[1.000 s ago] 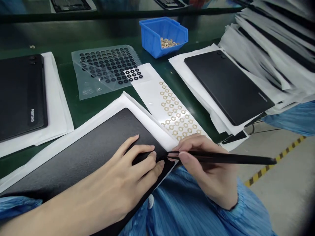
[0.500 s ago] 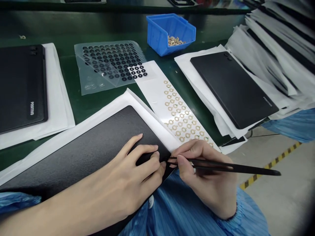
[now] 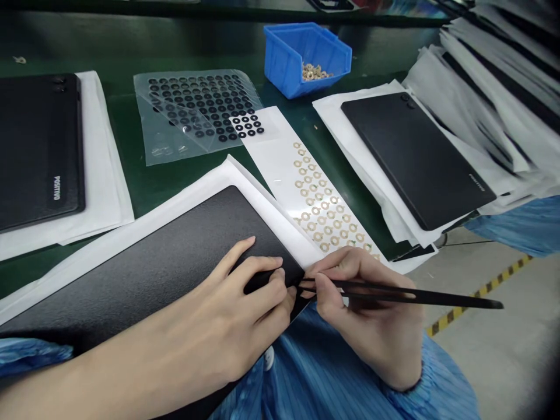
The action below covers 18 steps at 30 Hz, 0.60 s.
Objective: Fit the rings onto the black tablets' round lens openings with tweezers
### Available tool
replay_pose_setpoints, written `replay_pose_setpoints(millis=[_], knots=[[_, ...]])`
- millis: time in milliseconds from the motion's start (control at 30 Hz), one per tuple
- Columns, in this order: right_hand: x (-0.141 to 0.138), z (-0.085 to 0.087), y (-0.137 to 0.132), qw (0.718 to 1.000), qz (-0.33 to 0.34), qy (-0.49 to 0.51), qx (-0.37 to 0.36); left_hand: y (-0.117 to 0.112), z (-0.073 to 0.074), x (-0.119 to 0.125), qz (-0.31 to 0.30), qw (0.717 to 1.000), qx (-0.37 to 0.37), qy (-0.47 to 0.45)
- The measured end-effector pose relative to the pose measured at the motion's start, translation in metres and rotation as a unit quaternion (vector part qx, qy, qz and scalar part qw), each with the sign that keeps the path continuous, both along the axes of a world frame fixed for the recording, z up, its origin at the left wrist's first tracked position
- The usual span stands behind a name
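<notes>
black tablet cover [image 3: 166,274] under left hand [image 3: 245,300], fingers curled on edge; right hand [image 3: 363,309] pinching tweezers [image 3: 406,294], tips at edge.

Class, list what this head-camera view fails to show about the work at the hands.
Head view only:
- Tips of the tweezers in the right hand: lost against the fingers of the left hand, so anything gripped cannot be seen.
- Black panel: near part covered by the left forearm and cut off by the bottom edge.
- Gold rings in the blue bin: too small to tell apart.
- Dark item on the far bench: cut off by the top edge.
</notes>
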State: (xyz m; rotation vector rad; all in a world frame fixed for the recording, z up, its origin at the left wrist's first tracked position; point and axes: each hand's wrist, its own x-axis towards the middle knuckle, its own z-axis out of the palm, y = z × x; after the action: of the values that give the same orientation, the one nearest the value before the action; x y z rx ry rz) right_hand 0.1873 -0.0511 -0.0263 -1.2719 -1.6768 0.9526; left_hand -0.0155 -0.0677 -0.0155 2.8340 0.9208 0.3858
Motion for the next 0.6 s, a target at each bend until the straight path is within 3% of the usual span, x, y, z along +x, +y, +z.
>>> replay_pose_setpoints(millis=[600], knots=[[0.007, -0.001, 0.012, 0.997, 0.082, 0.014, -0.005, 0.002, 0.001, 0.001, -0.004, 1.0, -0.012, 0.002]])
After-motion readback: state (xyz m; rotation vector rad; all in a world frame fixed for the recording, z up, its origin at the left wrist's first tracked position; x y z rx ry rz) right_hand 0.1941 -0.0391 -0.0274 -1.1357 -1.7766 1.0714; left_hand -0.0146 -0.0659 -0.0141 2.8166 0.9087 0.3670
